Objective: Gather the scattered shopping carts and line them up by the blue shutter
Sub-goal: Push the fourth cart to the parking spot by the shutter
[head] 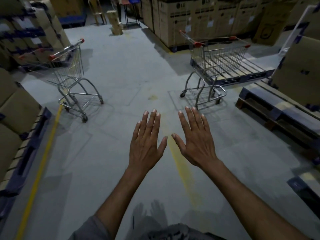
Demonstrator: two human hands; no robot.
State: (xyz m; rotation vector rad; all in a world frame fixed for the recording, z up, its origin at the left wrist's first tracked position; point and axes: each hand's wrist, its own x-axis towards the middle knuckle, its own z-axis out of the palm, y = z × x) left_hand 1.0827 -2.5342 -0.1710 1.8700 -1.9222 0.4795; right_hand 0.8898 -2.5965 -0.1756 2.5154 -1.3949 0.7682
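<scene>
Two wire shopping carts with red handle ends stand apart on the grey warehouse floor. The left cart is at the mid left beside stacked boxes. The right cart is at the mid right in front of a pallet. My left hand and my right hand are stretched out side by side in the middle of the view, palms down, fingers straight and spread, holding nothing. Both hands are well short of either cart. No blue shutter is in view.
Cardboard boxes on pallets line the left side. Large boxes stand at the back right. A low pallet lies at the right. A yellow floor line runs along the left. A chair and small stacked boxes sit far back.
</scene>
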